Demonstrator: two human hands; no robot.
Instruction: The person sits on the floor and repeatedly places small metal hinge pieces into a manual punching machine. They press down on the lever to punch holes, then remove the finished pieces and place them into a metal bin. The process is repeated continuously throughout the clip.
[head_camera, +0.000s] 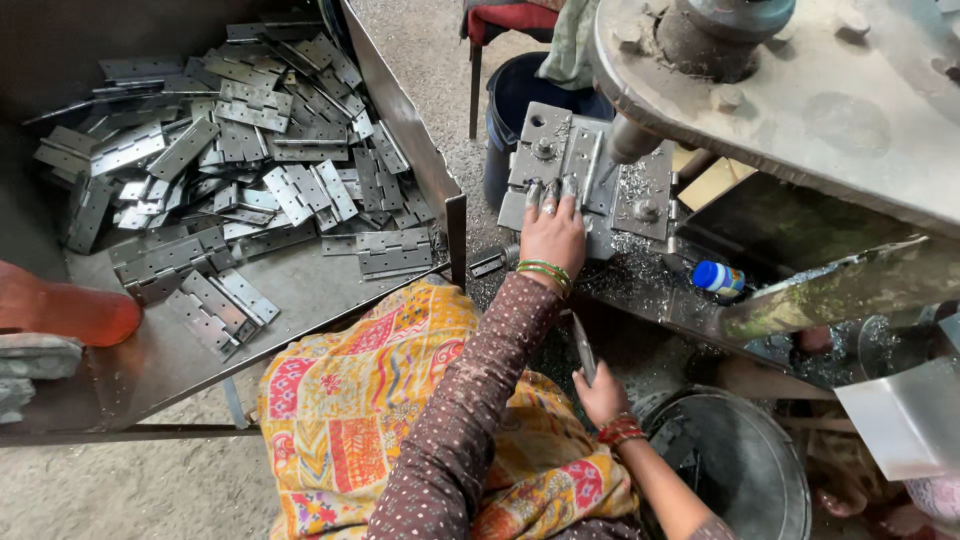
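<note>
The left hand presses flat, fingers spread, on a hinge in the press jig at 12 o'clock; the right hand grips another hinge at 5 o'clock; fingers so near the punch risk being crushed.

I'm in a small metal workshop, w/ a steel tray heaped w/ grey hinges at upper left, a heavy press machine upper right, metal shavings round its jig mid-frame & a bare concrete floor below.
</note>
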